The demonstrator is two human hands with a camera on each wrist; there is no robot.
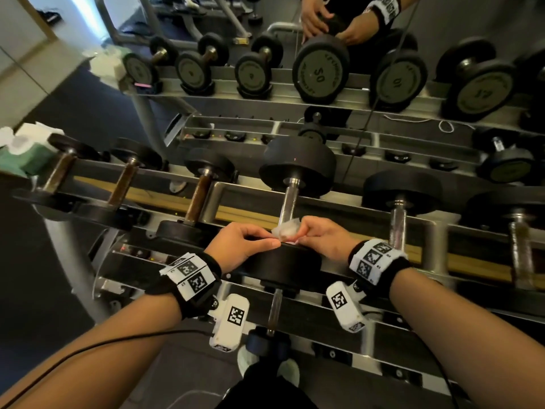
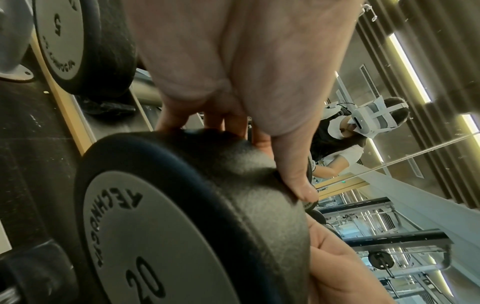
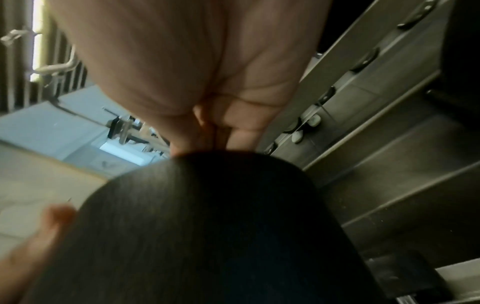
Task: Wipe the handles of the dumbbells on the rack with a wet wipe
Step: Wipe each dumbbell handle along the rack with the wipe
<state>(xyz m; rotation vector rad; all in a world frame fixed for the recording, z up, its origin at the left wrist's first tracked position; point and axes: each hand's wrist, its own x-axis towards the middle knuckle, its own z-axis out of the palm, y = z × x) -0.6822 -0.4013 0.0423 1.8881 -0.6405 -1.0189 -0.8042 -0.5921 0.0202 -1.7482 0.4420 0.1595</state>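
A black 20 dumbbell lies on the rack's top shelf, its chrome handle (image 1: 290,202) running away from me. Both hands meet over its near head (image 1: 283,267). A crumpled white wet wipe (image 1: 286,230) sits at the near end of the handle. My left hand (image 1: 267,239) pinches it from the left with curled fingers and thumb, and my right hand (image 1: 300,231) pinches it from the right. In the left wrist view the left thumb (image 2: 293,168) lies along the rim of the head (image 2: 182,205). The right wrist view shows only the palm (image 3: 182,61) above the dark head (image 3: 207,226); the wipe is hidden there.
Smaller dumbbells with brown handles (image 1: 197,199) lie to the left, chrome-handled ones (image 1: 398,222) to the right. A green pack of wipes (image 1: 26,154) sits at the rack's left end. A small dumbbell (image 1: 274,308) lies on the lower shelf. A mirror behind reflects the rack.
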